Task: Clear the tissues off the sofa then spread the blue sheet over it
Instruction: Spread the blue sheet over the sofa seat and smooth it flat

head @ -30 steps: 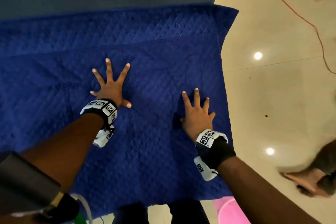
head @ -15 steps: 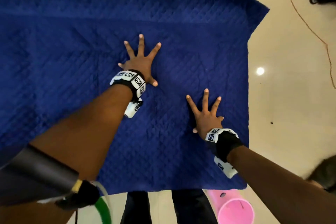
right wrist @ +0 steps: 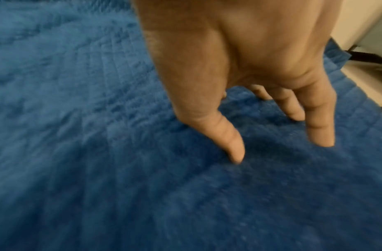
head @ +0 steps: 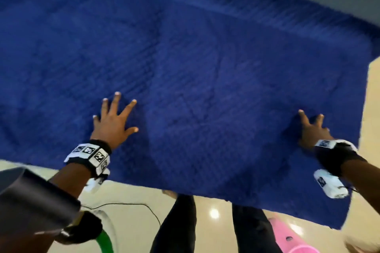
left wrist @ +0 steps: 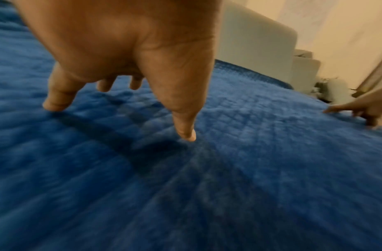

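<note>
The quilted blue sheet [head: 205, 68] lies spread flat over the sofa and fills most of the head view. My left hand [head: 113, 121] presses on it with fingers spread wide, a little left of centre near the front edge. Far to the right, my right hand [head: 310, 127] presses flat near the sheet's right edge. The left wrist view shows the left fingertips [left wrist: 185, 134] touching the sheet [left wrist: 228, 169]. The right wrist view shows the right fingertips [right wrist: 236, 156] pushing into the sheet [right wrist: 78, 118]. No tissues are in view.
Cream floor [head: 133, 197] runs along the sheet's front edge, with my dark-trousered legs [head: 176, 228], a pink bin [head: 296, 242], a green object [head: 104, 242] and a thin cable [head: 127, 204]. A grey sofa arm [left wrist: 256, 42] rises beyond the sheet.
Both hands have slid apart over the sheet: the right hand out to the right edge, the left back toward the front edge. The head view has swung and is blurred.
</note>
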